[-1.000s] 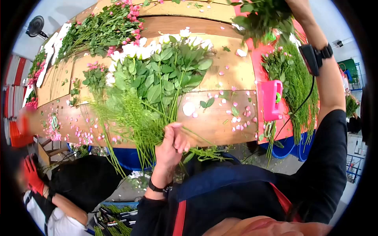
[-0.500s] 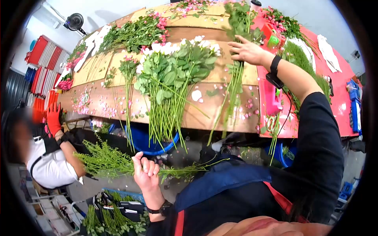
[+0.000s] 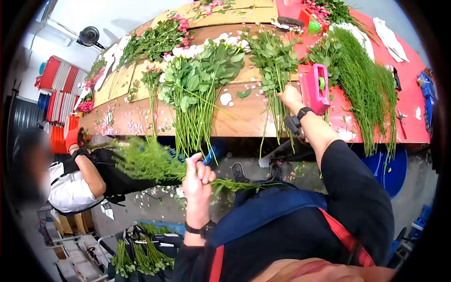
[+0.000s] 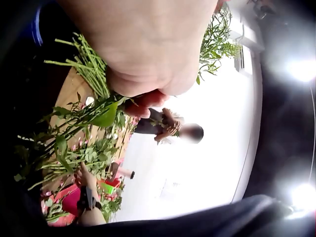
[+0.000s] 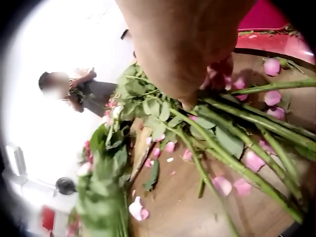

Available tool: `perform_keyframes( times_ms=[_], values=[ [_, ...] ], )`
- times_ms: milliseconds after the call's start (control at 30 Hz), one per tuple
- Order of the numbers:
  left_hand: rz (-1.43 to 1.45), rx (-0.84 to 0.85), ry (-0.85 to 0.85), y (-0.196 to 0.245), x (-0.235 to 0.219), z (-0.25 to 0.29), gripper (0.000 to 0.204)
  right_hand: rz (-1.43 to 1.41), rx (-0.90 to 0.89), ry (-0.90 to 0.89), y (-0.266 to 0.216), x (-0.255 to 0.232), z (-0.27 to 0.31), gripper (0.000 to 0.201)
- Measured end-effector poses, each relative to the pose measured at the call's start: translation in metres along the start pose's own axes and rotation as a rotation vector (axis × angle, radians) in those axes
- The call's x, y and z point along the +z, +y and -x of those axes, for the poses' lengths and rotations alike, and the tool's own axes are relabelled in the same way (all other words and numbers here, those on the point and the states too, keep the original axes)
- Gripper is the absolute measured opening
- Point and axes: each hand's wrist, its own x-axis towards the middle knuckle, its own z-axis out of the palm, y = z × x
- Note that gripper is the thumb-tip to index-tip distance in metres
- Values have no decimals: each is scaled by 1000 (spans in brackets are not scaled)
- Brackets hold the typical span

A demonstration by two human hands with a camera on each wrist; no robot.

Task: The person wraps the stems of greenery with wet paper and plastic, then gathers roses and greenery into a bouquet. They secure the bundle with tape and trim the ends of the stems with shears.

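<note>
The left hand (image 3: 197, 181) grips a bunch of feathery green stems (image 3: 150, 162) in front of the body, below the table's front edge. In the left wrist view, thin leafy stems (image 4: 74, 121) pass through its curled fingers. The right hand (image 3: 292, 98) is at the stems of a leafy bunch (image 3: 275, 61) lying on the table, just left of a pink tape dispenser (image 3: 315, 89). Seen from the right wrist, its fingers (image 5: 217, 76) curl down at thick green stems (image 5: 232, 158); the palm side is hidden. White roses (image 3: 202, 70) lie to the left.
Pink roses (image 3: 155, 44) lie at the table's back left, and long grassy greens (image 3: 359, 80) on the red cover at right. Blue buckets (image 3: 387, 169) stand beneath the table. Another person (image 3: 70, 183) is at the left. Loose petals (image 5: 254, 160) dot the wood.
The right hand has come down from the far side of the table to the leafy bunch's stems, and that bunch now lies near the tape dispenser. The left hand's greens moved back from the table.
</note>
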Motion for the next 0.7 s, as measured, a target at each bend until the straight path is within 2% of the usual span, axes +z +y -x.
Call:
perform_keyframes(
  times_ms=[33,67,100,167,200,233,400,500,533,633,700],
  values=[
    [-35,-28,-26,-4,2,-7,38,-68,-11,22,11,12,-8,40],
    [-45,-52,-46,-8,4,-15,38,-120,82,2,21,22,-23,34],
    [-54,-78,-67,-11,5,-22,38,-165,100,80,33,36,-38,31],
    [-71,-123,-120,-11,5,-38,38,-569,139,149,37,30,-37,26],
    [-80,-137,-126,-9,4,-49,38,-924,213,37,33,12,-26,18],
    [-86,-155,-127,-8,1,-57,38,-1057,199,125,17,-6,-7,12],
    [-102,-229,-140,4,-7,-93,39,-944,-79,391,21,-12,16,12],
    [-110,-276,-155,8,-12,-105,40,-863,29,361,20,-11,31,14],
    [-113,-287,-167,8,-14,-110,40,-972,82,325,17,-12,36,21],
    [-129,-313,-175,14,-16,-118,39,-923,-27,496,1,-20,49,15],
    [-149,-320,-188,17,-18,-125,39,-881,-5,441,0,-28,59,11]
  ],
)
